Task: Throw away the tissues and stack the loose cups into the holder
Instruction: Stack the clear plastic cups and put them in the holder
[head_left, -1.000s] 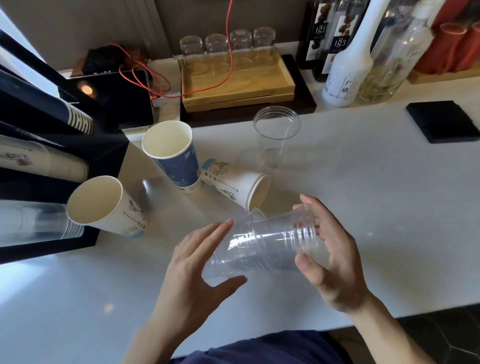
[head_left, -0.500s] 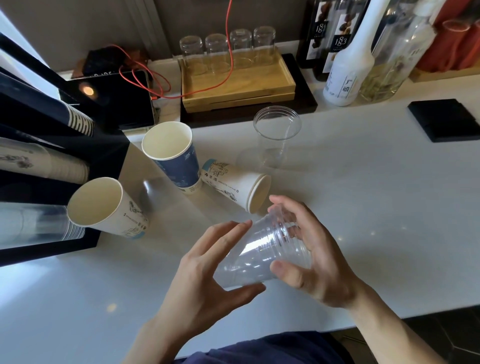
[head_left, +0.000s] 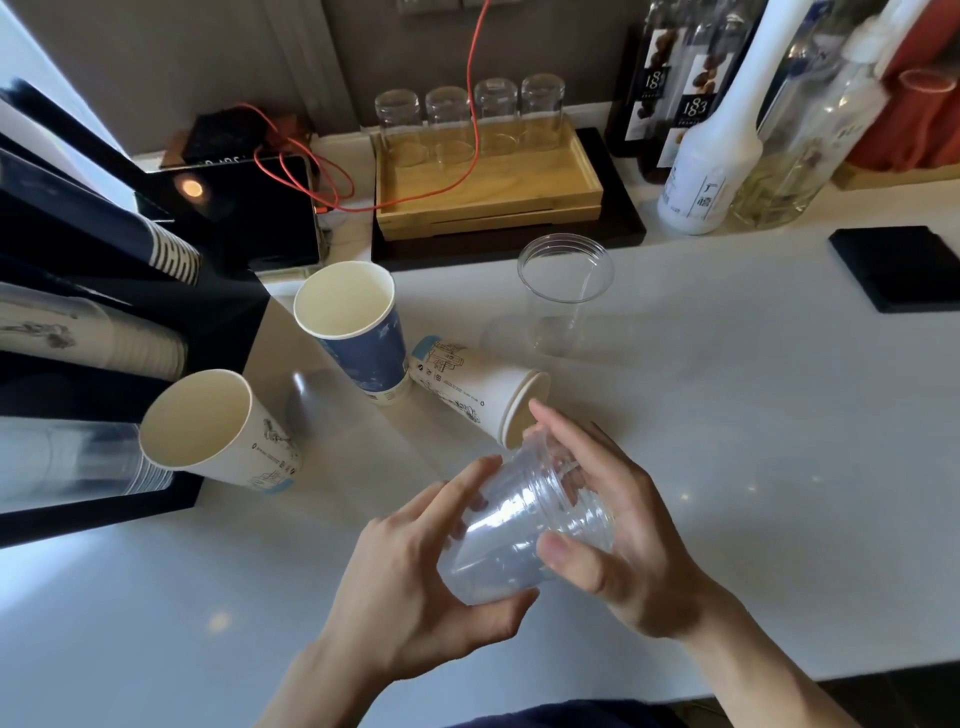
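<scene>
Both hands hold a stack of clear plastic cups (head_left: 511, 530) above the white counter, tilted with the rims up and to the right. My left hand (head_left: 415, 587) cups its base and my right hand (head_left: 613, 525) grips the rim end. Another clear cup (head_left: 563, 296) stands upright further back. A blue paper cup (head_left: 358, 332) and a white paper cup (head_left: 218, 431) stand upright, and a second white paper cup (head_left: 478, 400) lies on its side just beyond my right fingers. The black cup holder (head_left: 104, 374) at the left holds rows of stacked cups. No tissues show.
A wooden tray (head_left: 488, 192) with several upturned glasses sits at the back, crossed by a red cable (head_left: 467, 104). Bottles (head_left: 711, 150) stand at the back right, and a black pad (head_left: 898, 265) lies on the counter at the right. A dark tablet (head_left: 244, 213) lies back left.
The stack of clear cups has swung from lying sideways to a steeper tilt, rims up, and both hands have shifted a little left and closer around it.
</scene>
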